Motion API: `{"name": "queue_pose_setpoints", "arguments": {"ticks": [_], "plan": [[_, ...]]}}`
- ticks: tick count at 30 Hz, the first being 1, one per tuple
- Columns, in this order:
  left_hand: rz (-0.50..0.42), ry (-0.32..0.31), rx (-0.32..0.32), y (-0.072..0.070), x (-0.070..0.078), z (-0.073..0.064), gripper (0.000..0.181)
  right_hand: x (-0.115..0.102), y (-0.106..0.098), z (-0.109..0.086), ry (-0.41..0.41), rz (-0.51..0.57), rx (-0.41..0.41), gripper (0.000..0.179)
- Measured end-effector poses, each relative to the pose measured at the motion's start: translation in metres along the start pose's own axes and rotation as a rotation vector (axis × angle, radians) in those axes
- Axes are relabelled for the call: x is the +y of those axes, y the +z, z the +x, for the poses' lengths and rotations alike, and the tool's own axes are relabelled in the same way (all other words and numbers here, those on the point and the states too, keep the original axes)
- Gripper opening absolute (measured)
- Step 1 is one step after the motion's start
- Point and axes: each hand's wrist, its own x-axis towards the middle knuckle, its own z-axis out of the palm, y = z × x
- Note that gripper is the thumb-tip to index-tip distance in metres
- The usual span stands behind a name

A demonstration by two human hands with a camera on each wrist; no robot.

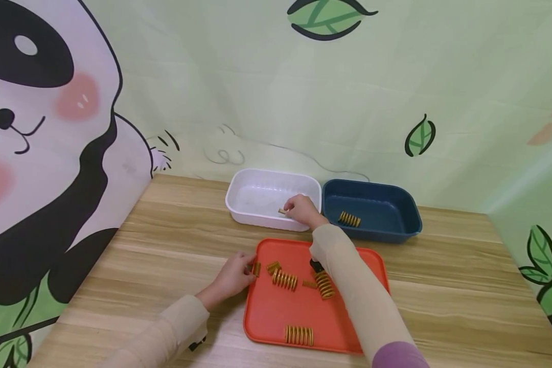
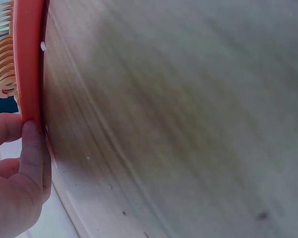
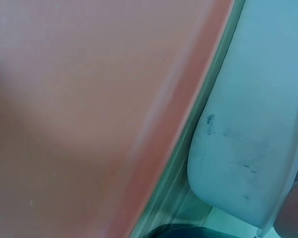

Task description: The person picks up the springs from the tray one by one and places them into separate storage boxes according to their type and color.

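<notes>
My right hand (image 1: 302, 208) reaches over the front wall of the white bin (image 1: 271, 222) and pinches a small gold spring (image 1: 282, 211) above its inside. At the left side of the red tray (image 1: 276, 317), my left hand (image 1: 233, 275) pinches the rim, as the left wrist view shows. A short spring (image 1: 256, 269) lies right by those fingertips. Several more coil springs are on the tray, among them a large one (image 1: 284, 280), a thin one (image 1: 309, 284) and one near the front edge (image 1: 299, 336). The right forearm covers part of the tray.
A dark blue bin (image 1: 372, 235) stands to the right of the white one, with a spring (image 1: 349, 219) inside. Both bins sit behind the tray on the wood-grain table (image 1: 179, 230). A printed cloth backdrop (image 1: 257, 102) rises behind them.
</notes>
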Motion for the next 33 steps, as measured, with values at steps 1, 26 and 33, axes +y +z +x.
{"name": "queue_pose_setpoints", "arguments": {"ticks": [1,26,33], "plan": [[-0.004,-0.010,0.002,0.000,0.000,0.000,0.051,-0.032,-0.017,-0.023,0.017,0.000,-0.003,0.012],[-0.007,0.011,0.000,0.001,-0.004,0.000,0.051,-0.149,-0.076,-0.106,0.199,0.119,-0.015,0.019],[-0.004,0.017,0.005,0.001,-0.004,0.000,0.052,-0.150,-0.076,-0.106,0.198,0.071,-0.030,0.018]]}}
